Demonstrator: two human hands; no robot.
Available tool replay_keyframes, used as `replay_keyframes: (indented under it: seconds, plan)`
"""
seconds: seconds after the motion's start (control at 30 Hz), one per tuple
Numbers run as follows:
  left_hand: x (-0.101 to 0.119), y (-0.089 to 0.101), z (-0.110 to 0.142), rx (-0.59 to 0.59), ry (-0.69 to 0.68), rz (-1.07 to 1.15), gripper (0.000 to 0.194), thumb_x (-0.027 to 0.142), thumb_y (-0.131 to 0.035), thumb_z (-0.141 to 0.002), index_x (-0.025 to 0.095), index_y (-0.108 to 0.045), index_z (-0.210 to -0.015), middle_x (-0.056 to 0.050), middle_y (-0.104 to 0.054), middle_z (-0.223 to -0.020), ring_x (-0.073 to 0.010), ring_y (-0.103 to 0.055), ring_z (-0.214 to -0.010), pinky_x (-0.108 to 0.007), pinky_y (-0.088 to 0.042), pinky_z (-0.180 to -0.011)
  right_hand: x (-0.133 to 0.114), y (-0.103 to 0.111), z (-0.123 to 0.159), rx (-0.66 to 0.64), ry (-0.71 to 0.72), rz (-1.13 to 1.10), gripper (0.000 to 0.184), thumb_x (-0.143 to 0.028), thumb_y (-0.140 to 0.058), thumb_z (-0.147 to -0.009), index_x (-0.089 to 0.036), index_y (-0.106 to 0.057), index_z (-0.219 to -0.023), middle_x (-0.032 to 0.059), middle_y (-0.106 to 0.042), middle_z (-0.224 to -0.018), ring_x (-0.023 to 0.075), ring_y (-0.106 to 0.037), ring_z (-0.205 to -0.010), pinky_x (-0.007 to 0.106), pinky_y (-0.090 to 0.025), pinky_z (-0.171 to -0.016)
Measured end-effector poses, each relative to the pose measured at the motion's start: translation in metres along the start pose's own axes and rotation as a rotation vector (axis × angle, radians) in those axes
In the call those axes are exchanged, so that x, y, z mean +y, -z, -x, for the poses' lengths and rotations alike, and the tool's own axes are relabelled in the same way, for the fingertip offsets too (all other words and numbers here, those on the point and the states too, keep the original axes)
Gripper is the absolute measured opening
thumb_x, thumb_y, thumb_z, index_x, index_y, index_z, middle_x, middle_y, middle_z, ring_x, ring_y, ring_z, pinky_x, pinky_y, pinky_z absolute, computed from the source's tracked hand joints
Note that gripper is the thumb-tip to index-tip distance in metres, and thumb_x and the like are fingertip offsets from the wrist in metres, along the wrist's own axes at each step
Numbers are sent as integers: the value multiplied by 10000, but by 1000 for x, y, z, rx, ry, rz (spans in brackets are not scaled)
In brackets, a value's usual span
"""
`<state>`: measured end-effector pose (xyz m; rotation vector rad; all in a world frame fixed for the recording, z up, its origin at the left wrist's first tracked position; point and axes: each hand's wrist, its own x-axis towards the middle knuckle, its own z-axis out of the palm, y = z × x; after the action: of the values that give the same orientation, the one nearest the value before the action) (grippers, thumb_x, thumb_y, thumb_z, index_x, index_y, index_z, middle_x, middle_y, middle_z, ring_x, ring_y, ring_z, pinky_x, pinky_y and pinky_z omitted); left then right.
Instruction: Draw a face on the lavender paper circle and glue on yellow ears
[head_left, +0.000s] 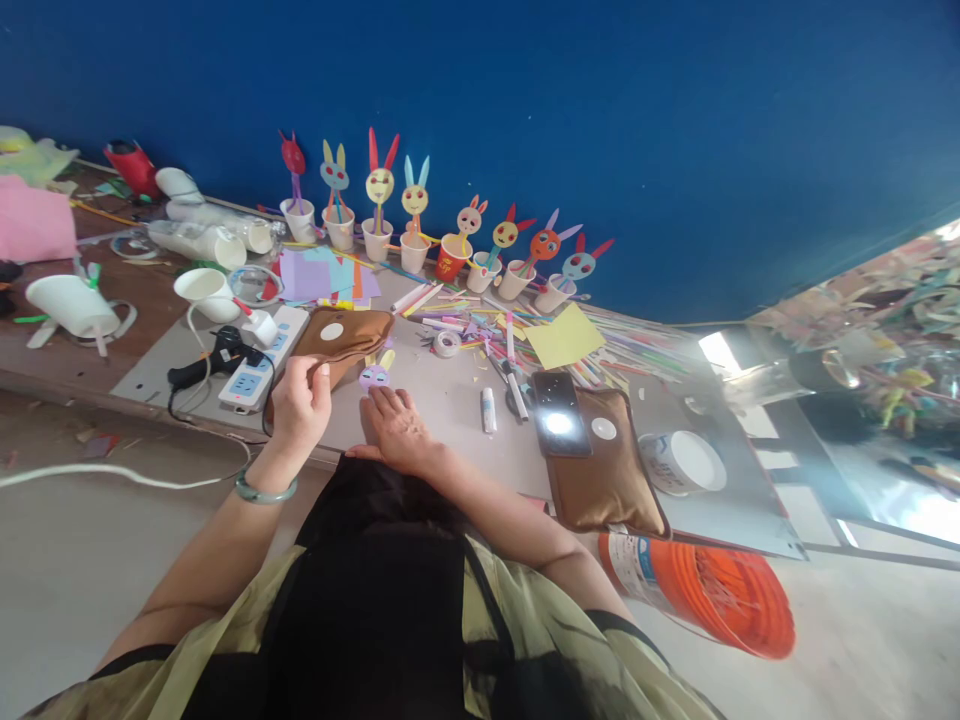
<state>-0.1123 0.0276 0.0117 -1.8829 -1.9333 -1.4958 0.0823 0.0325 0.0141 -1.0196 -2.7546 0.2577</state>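
My left hand (301,402) is closed at the near edge of a brown padded bag (352,325) with a white round spot, and that edge is raised off the table. My right hand (397,430) lies flat on the grey table top, fingers stretched out. Just beyond its fingertips is a small purple paper rabbit head (375,376) with a drawn face and yellowish ears. A white glue tube (488,410) and a black-and-white marker (516,390) lie further right.
Paper rabbits in cups (377,240) line the blue wall. A power strip (262,362) and black glue gun (217,358) lie left. At right, a lit phone (561,412) rests on another brown bag (611,480), beside a white tub (682,463). An orange bucket (720,595) lies below.
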Motion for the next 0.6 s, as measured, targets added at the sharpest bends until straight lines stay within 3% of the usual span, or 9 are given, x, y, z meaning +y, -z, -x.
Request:
replay_keyframes:
  seconds: [0.37, 0.6]
  plan:
    - [-3, 3, -2, 121, 197, 30, 312, 503, -439, -1011, 211, -542, -976, -82, -660, -899, -203, -670, -815, -337, -536, -768, -2, 1, -2, 17, 37, -4, 681, -688, -596, -926, -119, -580, -1300, 260, -556, -1414, 370, -508, -1289, 532, -445, -1076]
    - [-6, 0, 0, 110, 235, 57, 333, 518, -445, -1004, 200, -531, -961, -67, -640, -882, -197, -645, -797, -333, -520, -765, -1, -4, -1, 58, 66, 6, 684, -680, -588, -938, -93, -600, -1288, 251, -568, -1416, 364, -531, -1295, 514, -441, -1118]
